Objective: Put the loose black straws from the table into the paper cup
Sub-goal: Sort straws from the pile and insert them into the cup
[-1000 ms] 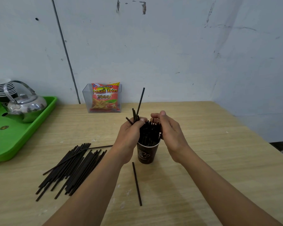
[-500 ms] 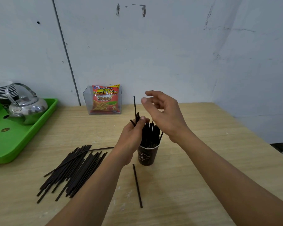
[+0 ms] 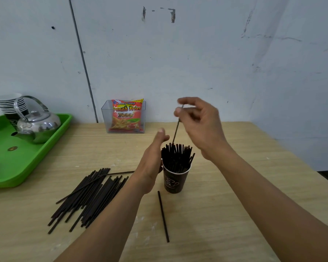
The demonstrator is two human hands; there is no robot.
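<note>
A dark brown paper cup (image 3: pixel 174 181) stands mid-table, packed with upright black straws (image 3: pixel 176 156). My right hand (image 3: pixel 201 127) hovers above it and pinches one black straw (image 3: pixel 176 129) near its top, the lower end reaching down among the straws in the cup. My left hand (image 3: pixel 151 163) is just left of the cup with fingers straight and apart, holding nothing. A pile of loose black straws (image 3: pixel 89 195) lies on the table to the left. One single straw (image 3: pixel 163 216) lies in front of the cup.
A green tray (image 3: pixel 45 146) at the far left carries a steel kettle (image 3: pixel 36 125) and stacked paper cups (image 3: pixel 9 103). A clear box with a snack bag (image 3: pixel 126 116) stands by the wall. The table's right edge (image 3: pixel 311 163) runs diagonally.
My left hand let go of the straws it held and opened beside the cup. My right hand rose and took one straw by its top, now lowering it into the cup.
</note>
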